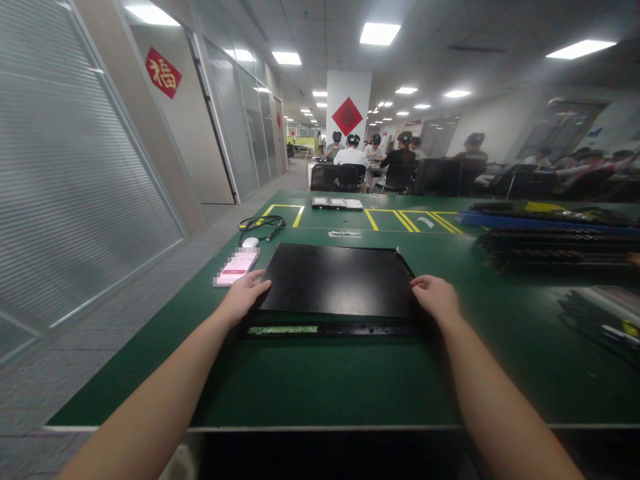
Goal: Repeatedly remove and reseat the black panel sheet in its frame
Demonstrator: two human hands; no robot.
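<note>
A flat black screen panel (335,280) lies in front of me, its near edge lifted a little. My left hand (245,293) grips its left edge, thumb on top and fingers beneath. On the opposite side my right hand (436,297) pinches the right edge between thumb and fingers. Below the panel's near edge shows a dark frame (370,329) with a green circuit strip (283,330) along its left part. Most of that frame is hidden under the panel.
A phone (237,267), a white mouse (251,243) and a coiled black cable (263,228) sit at left on the green table (340,387). Drives (336,203) lie at the far edge. Dark strip-like parts (550,243) are stacked at right. Several people sit beyond.
</note>
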